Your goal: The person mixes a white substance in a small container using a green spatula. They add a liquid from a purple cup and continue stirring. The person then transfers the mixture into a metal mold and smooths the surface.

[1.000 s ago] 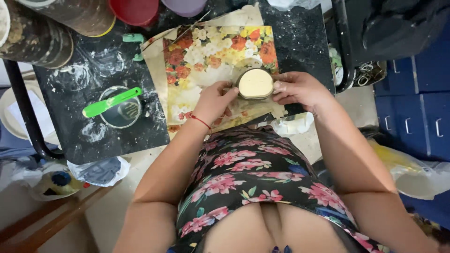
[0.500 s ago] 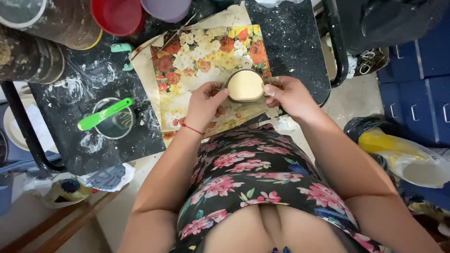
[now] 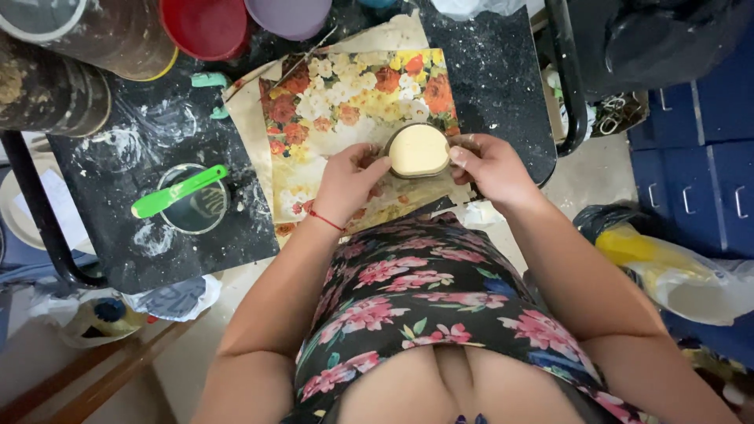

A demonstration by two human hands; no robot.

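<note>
A small round cream-coloured wooden piece [image 3: 419, 151] is held between both my hands over a floral-printed sheet [image 3: 353, 110] on a black, dust-speckled table [image 3: 126, 235]. My left hand [image 3: 348, 182], with a red string at the wrist, grips its left side. My right hand [image 3: 485, 166] pinches its right edge with thumb and fingers. The piece's underside is hidden.
A glass jar [image 3: 192, 208] with a green spatula [image 3: 179, 191] across it stands to the left. A red bowl [image 3: 206, 27], a purple bowl [image 3: 290, 16] and dark round containers [image 3: 47, 86] line the table's far edge. Blue drawers [image 3: 707, 173] and plastic bags [image 3: 683, 275] sit at right.
The view has shifted a little; the round piece stays between both hands over the floral sheet, with the hands in nearly the same grip.
</note>
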